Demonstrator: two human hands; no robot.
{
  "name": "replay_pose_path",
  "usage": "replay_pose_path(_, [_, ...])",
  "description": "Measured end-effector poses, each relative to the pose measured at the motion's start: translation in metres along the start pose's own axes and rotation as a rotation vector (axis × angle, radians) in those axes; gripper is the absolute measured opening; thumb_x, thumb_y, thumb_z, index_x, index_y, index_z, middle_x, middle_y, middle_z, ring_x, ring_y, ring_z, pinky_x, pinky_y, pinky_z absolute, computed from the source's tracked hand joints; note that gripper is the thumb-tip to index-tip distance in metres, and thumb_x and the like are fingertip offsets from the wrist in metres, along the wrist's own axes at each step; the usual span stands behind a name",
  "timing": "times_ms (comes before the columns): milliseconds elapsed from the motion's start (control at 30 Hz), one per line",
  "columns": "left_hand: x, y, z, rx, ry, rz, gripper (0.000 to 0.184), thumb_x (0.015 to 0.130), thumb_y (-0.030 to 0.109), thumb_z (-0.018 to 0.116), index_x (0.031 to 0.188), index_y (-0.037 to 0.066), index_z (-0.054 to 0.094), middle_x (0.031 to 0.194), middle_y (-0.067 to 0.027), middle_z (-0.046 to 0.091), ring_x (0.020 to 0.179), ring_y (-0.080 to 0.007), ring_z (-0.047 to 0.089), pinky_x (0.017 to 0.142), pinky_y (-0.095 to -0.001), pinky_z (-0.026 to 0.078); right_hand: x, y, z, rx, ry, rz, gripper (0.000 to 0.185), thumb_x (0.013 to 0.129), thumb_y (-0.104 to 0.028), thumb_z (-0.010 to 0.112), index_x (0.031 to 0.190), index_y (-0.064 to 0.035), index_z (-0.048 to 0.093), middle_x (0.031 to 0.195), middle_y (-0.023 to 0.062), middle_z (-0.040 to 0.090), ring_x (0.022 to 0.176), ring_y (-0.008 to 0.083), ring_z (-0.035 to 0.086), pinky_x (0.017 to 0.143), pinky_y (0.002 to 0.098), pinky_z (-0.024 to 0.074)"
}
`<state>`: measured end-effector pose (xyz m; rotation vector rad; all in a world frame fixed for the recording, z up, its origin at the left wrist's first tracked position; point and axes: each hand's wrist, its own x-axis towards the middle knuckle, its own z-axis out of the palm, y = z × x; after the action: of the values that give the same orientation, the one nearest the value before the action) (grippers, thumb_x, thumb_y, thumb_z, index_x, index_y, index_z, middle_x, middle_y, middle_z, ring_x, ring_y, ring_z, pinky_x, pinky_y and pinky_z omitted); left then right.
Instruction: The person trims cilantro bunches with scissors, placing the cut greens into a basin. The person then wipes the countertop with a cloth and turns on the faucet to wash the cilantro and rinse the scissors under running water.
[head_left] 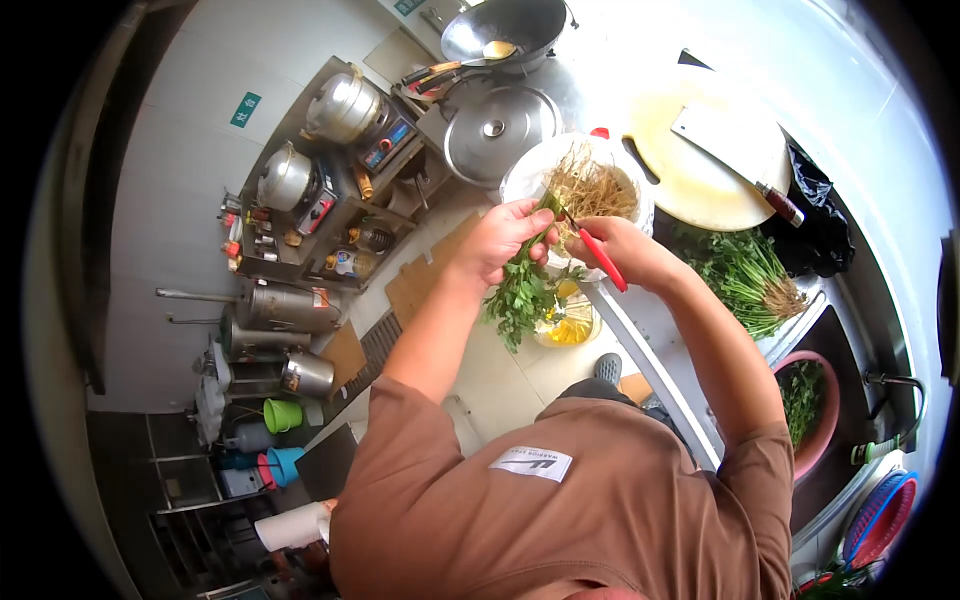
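A bunch of leafy green herbs (522, 298) hangs down from my left hand (512, 240), whose fingers are pinched round the stems. Just to the right, my right hand (620, 250) is closed on red-handled scissors (602, 262), their blades pointing up and left at the stems. Beyond both hands is a white bowl (516, 180) holding a heap of pale brown roots (595, 188). More green herbs with roots (745, 280) lie on the counter to the right of my right hand.
A cleaver (725, 150) rests on a round cutting board (670, 130) at the upper right, beside a black plastic bag (820, 220). A pink basin (825, 400) of greens sits in the sink. A lidded pot (502, 135) and wok (505, 30) stand beyond the bowl.
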<state>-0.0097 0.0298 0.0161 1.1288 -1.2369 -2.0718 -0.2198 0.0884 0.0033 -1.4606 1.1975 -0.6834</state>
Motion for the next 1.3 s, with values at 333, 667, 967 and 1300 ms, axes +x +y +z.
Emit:
replay_pose_path(333, [0.027,0.01,-0.026,0.152,-0.005,-0.173,0.014,0.097,0.017,0.06,0.093,0.004,0.061,0.073,0.0011,0.059,0.052,-0.0038,0.047,0.048,-0.0225,0.043,0.024,0.01,0.001,-0.014,0.061,0.165,0.038,0.093,-0.03,0.061,0.069,0.0002,0.06,0.056,0.0009,0.051,0.047,0.0099,0.052,0.044,0.0275,0.0421])
replay_pose_path(667, [0.01,0.012,-0.014,0.386,-0.006,0.153,0.027,0.096,0.013,0.059,0.118,-0.001,0.058,0.083,-0.0006,0.062,0.063,-0.0053,0.053,0.057,-0.0213,0.047,-0.06,0.017,-0.009,0.42,0.005,0.231,0.034,0.095,-0.031,0.057,0.086,0.0012,0.064,0.063,0.004,0.06,0.048,0.0116,0.058,0.04,0.0248,0.0439])
replay_pose_path(967, [-0.005,-0.032,0.171,0.717,-0.504,0.571,0.027,0.089,0.006,0.065,0.116,0.005,0.063,0.104,-0.0107,0.065,0.095,-0.0216,0.063,0.084,-0.0341,0.049,-0.282,0.156,0.037,0.821,0.629,0.295,0.044,0.097,-0.023,0.056,0.127,0.0083,0.05,0.082,0.0093,0.064,0.067,0.015,0.063,0.063,0.0259,0.0519])
replay_pose_path(1300, [0.013,-0.203,0.407,1.07,-0.973,1.186,0.033,0.078,0.003,0.062,0.108,0.014,0.068,0.091,-0.0047,0.065,0.095,-0.0253,0.062,0.107,-0.0513,0.036,-0.46,0.182,0.137,0.994,1.321,0.483,0.034,0.098,-0.019,0.055,0.124,0.0031,0.053,0.083,0.0067,0.064,0.062,0.0101,0.06,0.051,0.0245,0.0499])
